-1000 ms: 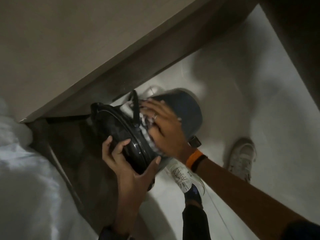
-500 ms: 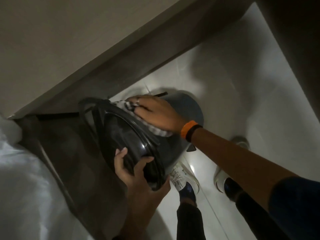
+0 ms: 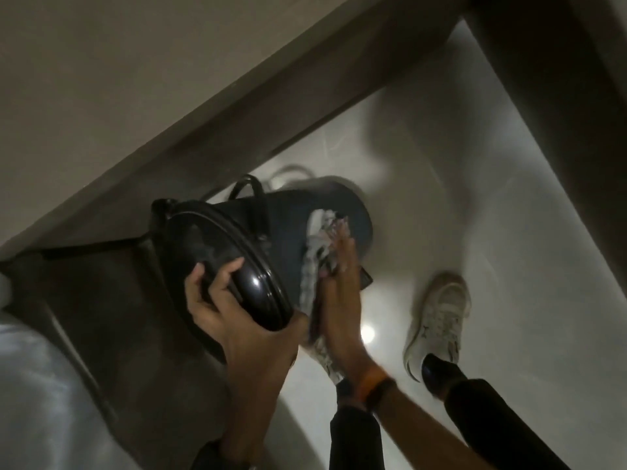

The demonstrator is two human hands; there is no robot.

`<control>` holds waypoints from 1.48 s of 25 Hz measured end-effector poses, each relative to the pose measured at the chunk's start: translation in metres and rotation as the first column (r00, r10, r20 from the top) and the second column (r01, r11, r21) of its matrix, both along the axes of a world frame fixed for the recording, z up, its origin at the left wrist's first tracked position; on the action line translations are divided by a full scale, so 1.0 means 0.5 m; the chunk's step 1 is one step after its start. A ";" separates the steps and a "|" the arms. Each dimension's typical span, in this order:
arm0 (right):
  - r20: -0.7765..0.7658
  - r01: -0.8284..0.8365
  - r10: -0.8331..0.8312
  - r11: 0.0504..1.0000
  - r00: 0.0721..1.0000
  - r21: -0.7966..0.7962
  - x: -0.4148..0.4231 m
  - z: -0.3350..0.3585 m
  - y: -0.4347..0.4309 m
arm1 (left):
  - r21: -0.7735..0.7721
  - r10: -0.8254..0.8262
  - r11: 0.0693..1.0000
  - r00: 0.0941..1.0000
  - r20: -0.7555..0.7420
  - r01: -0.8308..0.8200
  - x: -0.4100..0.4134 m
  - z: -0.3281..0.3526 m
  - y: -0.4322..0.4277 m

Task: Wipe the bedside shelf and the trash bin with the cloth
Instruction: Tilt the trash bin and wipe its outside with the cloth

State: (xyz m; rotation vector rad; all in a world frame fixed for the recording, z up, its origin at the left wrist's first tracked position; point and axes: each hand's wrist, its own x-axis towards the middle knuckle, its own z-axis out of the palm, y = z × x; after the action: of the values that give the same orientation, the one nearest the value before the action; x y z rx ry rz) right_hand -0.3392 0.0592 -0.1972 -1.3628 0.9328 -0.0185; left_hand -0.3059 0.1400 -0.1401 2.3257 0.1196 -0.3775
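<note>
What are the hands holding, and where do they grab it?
The left hand grips the trash bin by its lid rim. The right hand presses the cloth flat against the bin's side.

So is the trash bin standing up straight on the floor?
No, the trash bin is tipped sideways, its lid gripped by the left hand.

Orange wristband (image 3: 370, 387) beside black band, dark sleeves, dark trousers, white sneaker (image 3: 441, 320).
</note>
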 end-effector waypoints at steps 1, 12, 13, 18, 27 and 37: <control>0.097 -0.060 0.064 0.997 0.993 -0.047 -0.006 0.029 0.022 | -0.005 0.030 1.000 1.000 -0.003 -0.030 0.014 0.001 0.000; 0.137 -0.031 0.034 0.999 0.990 -0.027 0.070 -0.035 -0.070 | 0.159 0.007 0.986 0.956 -0.292 0.042 0.111 0.019 -0.072; 0.232 -0.094 0.103 0.994 0.967 -0.048 0.039 -0.002 -0.038 | 0.162 0.038 0.987 0.956 -0.291 0.010 0.131 0.019 -0.073; 0.055 -0.103 0.130 0.932 0.990 -0.348 0.069 -0.113 -0.136 | 0.155 0.205 0.974 0.927 -0.314 -0.162 0.180 0.007 -0.080; 0.130 -0.085 0.110 0.979 0.985 -0.183 0.117 -0.038 -0.184 | 0.186 -0.220 0.941 0.927 -0.303 0.284 0.101 0.053 -0.138; 0.040 0.176 -0.174 0.983 0.984 -0.048 0.056 -0.104 -0.167 | 0.263 0.019 0.964 0.978 -0.208 0.037 0.121 0.033 -0.163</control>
State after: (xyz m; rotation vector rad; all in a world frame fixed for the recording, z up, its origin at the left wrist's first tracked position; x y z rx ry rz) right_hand -0.3109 -0.0244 -0.2490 -1.3200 1.0257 -0.2023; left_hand -0.2452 0.0583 -0.1235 2.5445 0.2779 -0.6450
